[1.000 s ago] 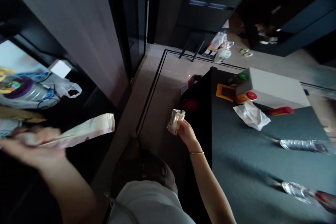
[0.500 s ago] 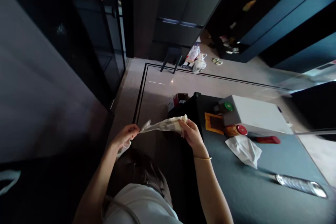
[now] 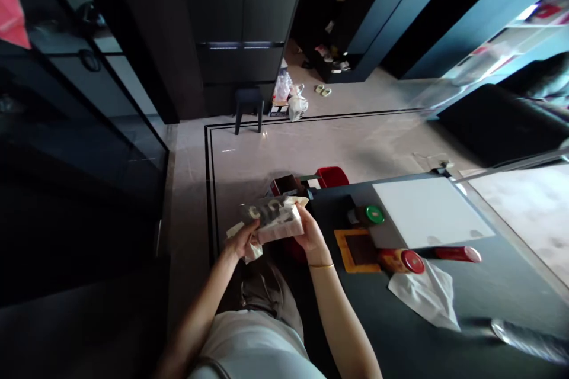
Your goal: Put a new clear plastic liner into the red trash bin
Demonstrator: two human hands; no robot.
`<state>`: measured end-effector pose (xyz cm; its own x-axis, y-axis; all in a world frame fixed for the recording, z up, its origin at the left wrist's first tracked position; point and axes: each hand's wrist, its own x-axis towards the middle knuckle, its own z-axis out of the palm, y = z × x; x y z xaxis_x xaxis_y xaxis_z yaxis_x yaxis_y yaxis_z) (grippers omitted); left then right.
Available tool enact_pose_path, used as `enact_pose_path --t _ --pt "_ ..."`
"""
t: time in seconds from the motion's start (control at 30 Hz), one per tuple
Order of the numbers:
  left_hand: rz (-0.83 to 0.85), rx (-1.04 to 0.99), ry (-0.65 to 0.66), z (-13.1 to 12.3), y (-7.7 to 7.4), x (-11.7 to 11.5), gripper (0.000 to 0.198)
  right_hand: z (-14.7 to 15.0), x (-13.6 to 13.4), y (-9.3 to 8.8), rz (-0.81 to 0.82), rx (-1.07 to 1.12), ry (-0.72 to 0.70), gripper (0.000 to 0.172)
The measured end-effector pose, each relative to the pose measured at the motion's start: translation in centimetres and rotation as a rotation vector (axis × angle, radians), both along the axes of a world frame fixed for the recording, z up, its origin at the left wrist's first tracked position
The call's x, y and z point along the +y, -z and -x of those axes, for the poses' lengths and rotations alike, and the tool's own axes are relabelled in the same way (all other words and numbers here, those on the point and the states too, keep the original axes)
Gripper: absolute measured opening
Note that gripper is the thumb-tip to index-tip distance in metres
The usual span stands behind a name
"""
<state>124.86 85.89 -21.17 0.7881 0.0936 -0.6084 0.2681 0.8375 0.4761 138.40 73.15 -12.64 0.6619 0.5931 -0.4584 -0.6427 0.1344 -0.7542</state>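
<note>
Between my hands is a crumpled, partly see-through plastic bag (image 3: 278,222) with pale print and a whitish lower band. My left hand (image 3: 241,240) pinches its left end, thumb on top. Whitish crumpled material (image 3: 253,253), perhaps a tissue or part of the bag, shows below those fingers. My right hand (image 3: 310,232) grips the right end, fingers mostly behind it. The bag is held in front of my waist, just left of the dark table (image 3: 444,302). Whether anything is inside it I cannot tell.
On the table stand a white box (image 3: 431,213), a green-lidded jar (image 3: 374,214) and a red-lidded jar (image 3: 411,261). An orange-edged packet (image 3: 358,250), a white tissue (image 3: 424,293) and a red tube (image 3: 457,254) lie nearby. A red bin (image 3: 332,177) and a stool (image 3: 249,103) are on the floor.
The bag, stretched thin and seen nearly edge-on before, now shows its broad printed face. My hands have come closer together. My view has turned, bringing the red bin into sight.
</note>
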Motion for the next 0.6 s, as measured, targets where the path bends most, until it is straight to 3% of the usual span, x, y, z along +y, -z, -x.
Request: enact_pose_path --t 0.1,0.2,0.37,0.47,0.6 --pt "-0.218 0.023 -0.088 -5.7 -1.4 6.3 0.051 -9.0 0.5 -0.6 0.149 -0.264 0.185 0.033" --pt "-0.503 0.045 -0.156 -10.6 -3.3 12.5 0.049 -16.7 1.7 -1.9 0.274 -0.424 0.175 0.033" --pt "-0.464 -0.041 -0.299 -18.1 -4.6 18.9 0.054 -26.4 5.1 -3.3 0.305 -0.38 0.132 0.037" --pt "-0.467 -0.049 -0.279 -23.1 -4.5 22.0 0.056 -31.6 6.9 -2.3 0.307 -0.321 0.158 0.039" --pt "-0.493 -0.049 -0.085 -31.3 -4.3 27.2 0.048 -38.4 9.5 0.7 0.33 -0.362 0.283 0.037"
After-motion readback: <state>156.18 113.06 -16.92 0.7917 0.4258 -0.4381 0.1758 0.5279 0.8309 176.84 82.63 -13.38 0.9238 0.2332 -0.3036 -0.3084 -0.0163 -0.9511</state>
